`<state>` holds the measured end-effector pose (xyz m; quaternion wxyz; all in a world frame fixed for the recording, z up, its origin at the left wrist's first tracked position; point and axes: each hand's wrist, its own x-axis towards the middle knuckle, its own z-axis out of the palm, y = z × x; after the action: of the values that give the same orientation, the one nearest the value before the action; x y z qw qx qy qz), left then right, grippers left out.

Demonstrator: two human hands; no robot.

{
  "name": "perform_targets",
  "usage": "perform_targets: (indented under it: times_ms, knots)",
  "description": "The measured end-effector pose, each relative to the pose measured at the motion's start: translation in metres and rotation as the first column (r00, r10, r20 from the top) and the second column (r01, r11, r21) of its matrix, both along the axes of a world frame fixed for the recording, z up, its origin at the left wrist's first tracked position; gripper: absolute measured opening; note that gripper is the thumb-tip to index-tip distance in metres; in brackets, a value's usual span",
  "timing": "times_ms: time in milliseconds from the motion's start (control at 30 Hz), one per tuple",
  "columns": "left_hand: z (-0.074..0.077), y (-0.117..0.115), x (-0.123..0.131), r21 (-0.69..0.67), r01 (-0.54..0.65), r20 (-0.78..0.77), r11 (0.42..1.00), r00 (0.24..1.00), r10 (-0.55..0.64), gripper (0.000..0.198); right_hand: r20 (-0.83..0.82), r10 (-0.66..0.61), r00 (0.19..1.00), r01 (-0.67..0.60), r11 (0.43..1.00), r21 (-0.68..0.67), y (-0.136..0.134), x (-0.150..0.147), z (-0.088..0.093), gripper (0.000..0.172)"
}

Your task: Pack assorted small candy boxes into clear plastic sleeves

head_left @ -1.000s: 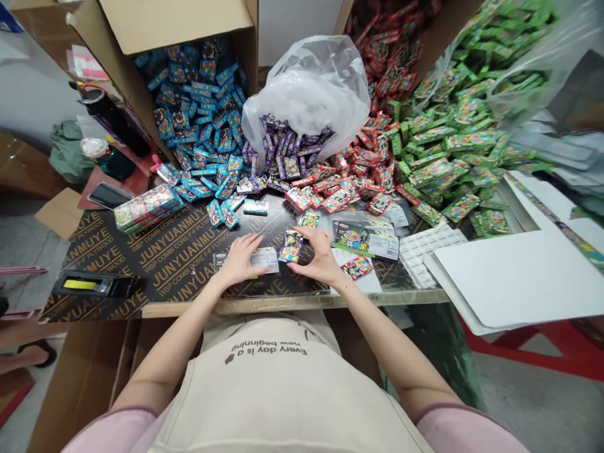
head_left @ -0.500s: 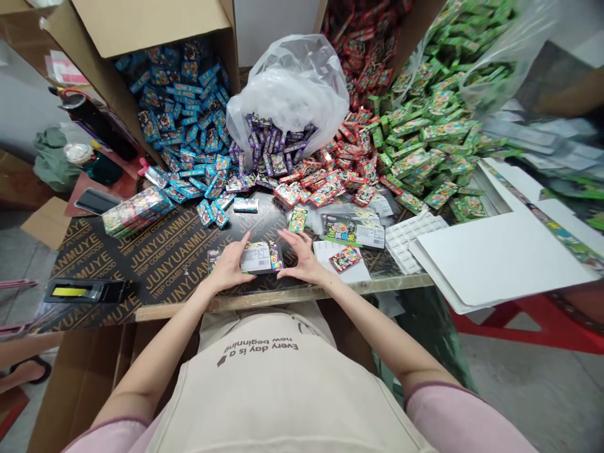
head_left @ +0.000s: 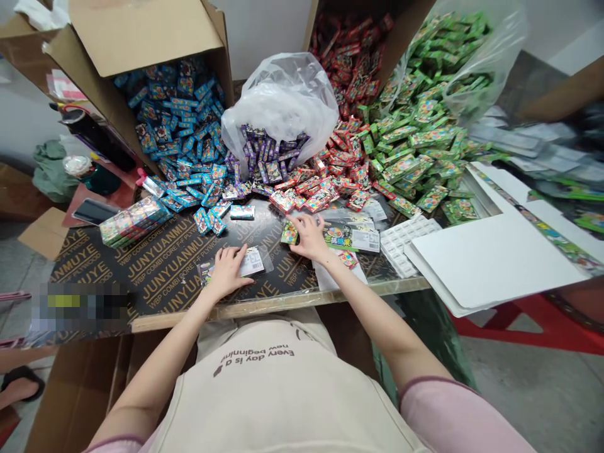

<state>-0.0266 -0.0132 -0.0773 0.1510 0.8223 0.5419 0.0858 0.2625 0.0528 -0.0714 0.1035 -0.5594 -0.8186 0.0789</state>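
Note:
My left hand lies flat on a clear plastic sleeve with a white label, near the table's front edge. My right hand is curved over the dark table, its fingertips close beside a small green candy box. I cannot tell whether the fingers touch that box. Neither hand grips anything that I can see. A printed card packet lies just right of my right hand. Beyond it, a small red-patterned card rests on white paper.
Heaps of blue, purple, red and green candy boxes fill the far side, with plastic bags above. A shrink-wrapped stack sits left, a white tray and white boards right.
The box held between my hands earlier is no longer there. My right hand has moved forward to the green box, and my left hand has dropped onto the plastic sleeve.

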Motion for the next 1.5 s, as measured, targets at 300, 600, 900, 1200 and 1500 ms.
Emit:
perform_targets:
  times_ms: [300, 600, 900, 1200, 1500]
  knots:
    - [0.008, 0.002, 0.043, -0.019, 0.009, 0.120, 1.000, 0.993, -0.007, 0.080, -0.117, -0.161, 0.980, 0.175, 0.977, 0.121, 0.059, -0.027, 0.011, 0.064]
    - [0.029, 0.027, 0.061, -0.666, 0.007, 0.743, 0.746, 0.092, 0.663, 0.060, -0.736, -0.059, 0.674, 0.013, 0.998, -0.069, -0.036, -0.079, 0.026, 0.049]
    - [0.053, 0.008, 0.060, -0.705, 0.001, 0.708, 0.709, 0.052, 0.704, 0.035, -0.841, -0.187, 0.508, -0.103, 0.956, -0.275, -0.060, -0.052, 0.036, 0.056]
    - [0.036, 0.003, 0.028, -0.329, -0.068, 0.571, 0.942, 0.780, 0.256, 0.066, -0.434, 0.149, 0.888, -0.064, 0.977, 0.203, -0.055, -0.034, 0.037, 0.067]
    - [0.015, -0.010, -0.009, -0.049, 0.051, 0.200, 0.998, 0.979, -0.040, 0.118, -0.481, 0.218, 0.849, -0.222, 0.974, 0.048, -0.065, -0.025, -0.003, 0.078]
